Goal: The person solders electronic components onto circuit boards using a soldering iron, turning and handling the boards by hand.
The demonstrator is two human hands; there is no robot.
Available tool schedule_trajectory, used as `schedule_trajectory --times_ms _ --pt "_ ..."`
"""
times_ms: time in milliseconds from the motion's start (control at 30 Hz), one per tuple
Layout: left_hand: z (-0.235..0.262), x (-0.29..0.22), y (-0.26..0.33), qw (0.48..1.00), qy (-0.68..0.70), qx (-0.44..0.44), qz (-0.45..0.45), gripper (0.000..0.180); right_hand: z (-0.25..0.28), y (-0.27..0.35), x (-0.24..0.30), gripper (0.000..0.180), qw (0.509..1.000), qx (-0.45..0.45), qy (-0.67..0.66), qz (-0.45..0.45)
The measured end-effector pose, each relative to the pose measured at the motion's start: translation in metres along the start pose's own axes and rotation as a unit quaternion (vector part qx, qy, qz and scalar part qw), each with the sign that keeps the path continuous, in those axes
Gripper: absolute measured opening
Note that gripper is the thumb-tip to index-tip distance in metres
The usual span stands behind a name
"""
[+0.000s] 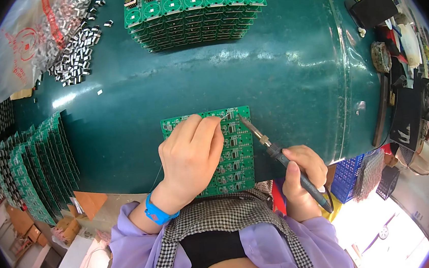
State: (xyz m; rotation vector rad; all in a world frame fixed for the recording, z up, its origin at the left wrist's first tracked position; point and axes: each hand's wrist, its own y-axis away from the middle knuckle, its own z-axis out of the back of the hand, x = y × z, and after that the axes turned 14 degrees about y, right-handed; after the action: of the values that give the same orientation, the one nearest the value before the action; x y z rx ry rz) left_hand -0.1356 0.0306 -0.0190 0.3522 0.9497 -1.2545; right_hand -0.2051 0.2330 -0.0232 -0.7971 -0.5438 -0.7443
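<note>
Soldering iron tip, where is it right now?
In the head view, the soldering iron is in the right hand, its tip on the upper right corner of the green circuit board panel, just right of the left hand.

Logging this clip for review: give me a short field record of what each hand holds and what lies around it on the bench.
left hand: rests on the green circuit board panel, pinching a thin solder wire near its top edge
right hand: grips a soldering iron, tip at the panel's top right corner
surface: dark green bench top
far side: stacked green boards
left side: fanned row of green boards, clear bag and loose small parts
wrist: blue strap
</note>
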Motion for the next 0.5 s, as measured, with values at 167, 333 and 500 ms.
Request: schedule_trajectory --times_ms 167,333,500 --pt "-0.005 -0.001 -0.001 1.0 0.0 -0.011 0.003 0.014 -0.006 -0.004 0.0 0.011 1.0 0.008 0.007 0.007" --pt "-0.008 0.002 0.0 0.999 -0.035 0.001 -0.024 0.015 -0.007 -0.006 0.001 0.011 1.0 0.019 0.015 0.018" --pt "-0.012 0.0 -0.002 1.0 0.0 -0.011 -0.006 0.015 -0.007 -0.006 0.0 0.01 0.999 0.022 0.014 0.023"
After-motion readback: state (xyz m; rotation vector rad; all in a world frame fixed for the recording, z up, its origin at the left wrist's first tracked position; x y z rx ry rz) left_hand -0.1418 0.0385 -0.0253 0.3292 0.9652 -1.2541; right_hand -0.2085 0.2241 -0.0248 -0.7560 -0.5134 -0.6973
